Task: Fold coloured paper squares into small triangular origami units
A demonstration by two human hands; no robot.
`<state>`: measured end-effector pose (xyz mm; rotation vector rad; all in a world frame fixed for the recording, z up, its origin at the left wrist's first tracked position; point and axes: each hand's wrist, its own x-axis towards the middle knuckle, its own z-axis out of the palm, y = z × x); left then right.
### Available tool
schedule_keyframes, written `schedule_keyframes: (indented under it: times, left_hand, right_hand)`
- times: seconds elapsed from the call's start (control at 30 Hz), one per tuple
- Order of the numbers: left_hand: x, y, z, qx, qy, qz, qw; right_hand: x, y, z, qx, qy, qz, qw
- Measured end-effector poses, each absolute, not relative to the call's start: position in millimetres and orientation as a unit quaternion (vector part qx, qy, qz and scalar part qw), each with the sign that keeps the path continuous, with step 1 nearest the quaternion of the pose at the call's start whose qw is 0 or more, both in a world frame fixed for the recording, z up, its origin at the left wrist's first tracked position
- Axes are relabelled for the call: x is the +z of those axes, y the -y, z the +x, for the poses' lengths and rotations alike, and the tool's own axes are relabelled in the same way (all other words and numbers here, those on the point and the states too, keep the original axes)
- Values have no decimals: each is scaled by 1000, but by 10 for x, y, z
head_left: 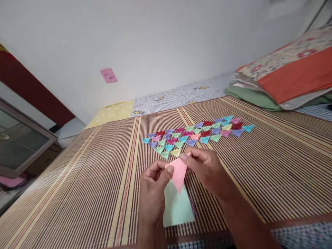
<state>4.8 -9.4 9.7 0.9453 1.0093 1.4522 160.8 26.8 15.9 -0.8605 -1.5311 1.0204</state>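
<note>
A pink paper triangle [178, 174] is pinched between my two hands, its point facing down toward me. My left hand [155, 186] grips the left corner between thumb and fingers. At the upper right corner, my right hand [204, 166] holds the paper the same way. Under the triangle lies a stack of paper with a light green sheet [178, 211] on top; darker coloured edges show at its right side. Just beyond my hands, several small folded paper triangles [178, 145] in many colours are laid out in slanting rows.
A striped bamboo mat [103, 186] covers the surface. Folded bedding [290, 79] in orange, floral and green is piled at the back right. A pink note [109, 75] sticks to the white wall [166, 41]. A glass-fronted cabinet [23, 138] stands at the left.
</note>
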Motion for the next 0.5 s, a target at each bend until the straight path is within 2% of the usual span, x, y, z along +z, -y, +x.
schedule_keyframes:
  times: [0.13, 0.3, 0.5]
  left_hand:
    - [79, 97, 72, 603, -427, 409, 535]
    - [72, 91, 88, 621, -425, 407, 517]
    - [87, 74, 136, 626, -457, 422, 470]
  right_hand:
    - [151, -272, 1613, 421, 614, -374, 553]
    - [107, -289, 1573, 509, 613, -334, 504]
    - [117, -287, 1593, 481, 625, -336, 514]
